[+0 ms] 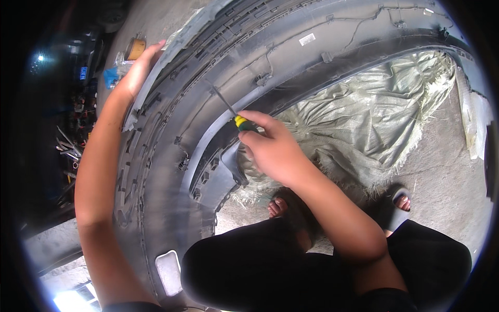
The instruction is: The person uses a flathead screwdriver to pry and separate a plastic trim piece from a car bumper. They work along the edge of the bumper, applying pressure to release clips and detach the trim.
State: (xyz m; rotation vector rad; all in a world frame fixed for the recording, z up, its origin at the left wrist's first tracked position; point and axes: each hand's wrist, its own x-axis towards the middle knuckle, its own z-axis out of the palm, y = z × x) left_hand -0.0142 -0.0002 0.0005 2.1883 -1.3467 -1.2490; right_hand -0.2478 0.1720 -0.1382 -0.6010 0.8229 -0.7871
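Note:
A large curved grey plastic bumper (291, 57) lies with its inner side up, showing clips, slots and a thin wire harness. My left hand (139, 70) grips its outer edge at the upper left, with some fingers hidden. My right hand (265, 145) holds a screwdriver (240, 122) by its yellow and green handle; the shaft points up and left over the bumper's inner face, and whether its tip touches is unclear.
A crumpled woven sheet (358, 119) lies on the concrete floor (426, 166) inside the curve, near my sandalled feet. A tape roll (136, 49) and blue packet (110, 79) sit beyond the bumper. Assorted metal tools (70, 148) are at the dark left.

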